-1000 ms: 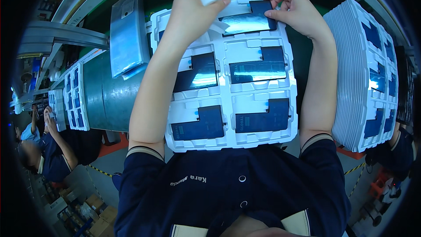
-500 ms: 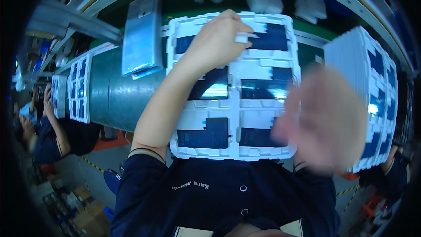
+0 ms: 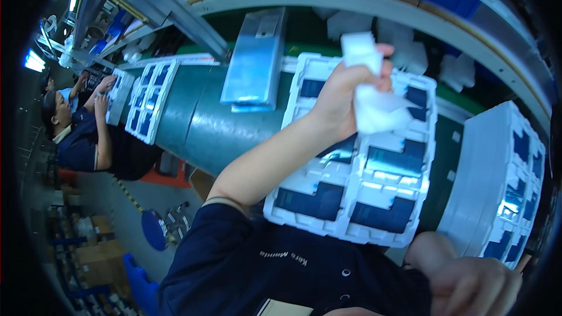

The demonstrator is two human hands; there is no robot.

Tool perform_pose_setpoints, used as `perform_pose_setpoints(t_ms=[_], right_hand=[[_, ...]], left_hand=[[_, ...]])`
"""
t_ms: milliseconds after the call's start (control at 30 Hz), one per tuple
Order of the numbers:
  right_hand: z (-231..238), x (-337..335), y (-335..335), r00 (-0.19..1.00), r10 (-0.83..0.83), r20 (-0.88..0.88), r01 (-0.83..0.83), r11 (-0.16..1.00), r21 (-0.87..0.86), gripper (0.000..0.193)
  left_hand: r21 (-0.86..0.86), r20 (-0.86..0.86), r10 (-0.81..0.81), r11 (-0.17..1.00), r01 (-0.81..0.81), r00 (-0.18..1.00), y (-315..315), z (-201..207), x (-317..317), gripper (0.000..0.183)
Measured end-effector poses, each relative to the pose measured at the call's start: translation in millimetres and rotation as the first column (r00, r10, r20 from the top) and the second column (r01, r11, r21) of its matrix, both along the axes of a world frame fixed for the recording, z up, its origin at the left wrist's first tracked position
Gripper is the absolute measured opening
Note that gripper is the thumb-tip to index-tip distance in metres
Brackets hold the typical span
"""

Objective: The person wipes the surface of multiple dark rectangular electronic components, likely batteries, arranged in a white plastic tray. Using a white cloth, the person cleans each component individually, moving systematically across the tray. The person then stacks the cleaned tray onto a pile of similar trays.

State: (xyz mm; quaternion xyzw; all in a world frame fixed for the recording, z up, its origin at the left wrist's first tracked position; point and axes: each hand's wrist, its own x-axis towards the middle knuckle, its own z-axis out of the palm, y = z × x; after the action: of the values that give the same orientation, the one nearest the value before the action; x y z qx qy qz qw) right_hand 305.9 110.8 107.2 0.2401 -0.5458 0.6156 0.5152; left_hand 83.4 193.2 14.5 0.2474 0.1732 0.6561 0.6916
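White cloth, clamped in my left hand, wants light handling over the battery packs; what my right hand, lower right, grips, I cannot tell.

The left arm is stretched forward and slanted rightward; the left hand is raised, its fingers curled inward. The right arm is bent back; the right hand is held low beside the body, blurred.
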Motion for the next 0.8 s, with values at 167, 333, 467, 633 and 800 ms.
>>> perform_pose_setpoints(t_ms=[167,333,467,633,800], right_hand=[[13,-5,-1,0.947,0.304,0.102,-0.253,0.904,-0.344,0.009],[13,-8,-1,0.962,0.268,0.059,-0.234,0.912,-0.336,0.012],[32,-12,-39,0.991,0.036,0.132,0.041,0.841,-0.539,0.034],[21,-6,-31,0.986,0.039,0.162,0.017,0.944,-0.330,0.026],[20,-11,-43,0.993,-0.103,0.052,0.116,0.906,-0.407,0.021]], left_hand=[[-0.041,-0.014,0.017,0.999,-0.017,1.000,-4,5,0,0.050],[-0.016,-0.038,0.009,1.000,-0.010,0.999,-4,6,1,0.049],[-0.020,-0.057,0.047,0.999,-0.048,0.997,-6,5,0,0.044],[-0.006,-0.186,0.141,0.989,-0.145,0.972,-9,10,8,0.035],[0.023,-0.195,0.166,0.986,-0.165,0.967,-16,12,6,0.033]])
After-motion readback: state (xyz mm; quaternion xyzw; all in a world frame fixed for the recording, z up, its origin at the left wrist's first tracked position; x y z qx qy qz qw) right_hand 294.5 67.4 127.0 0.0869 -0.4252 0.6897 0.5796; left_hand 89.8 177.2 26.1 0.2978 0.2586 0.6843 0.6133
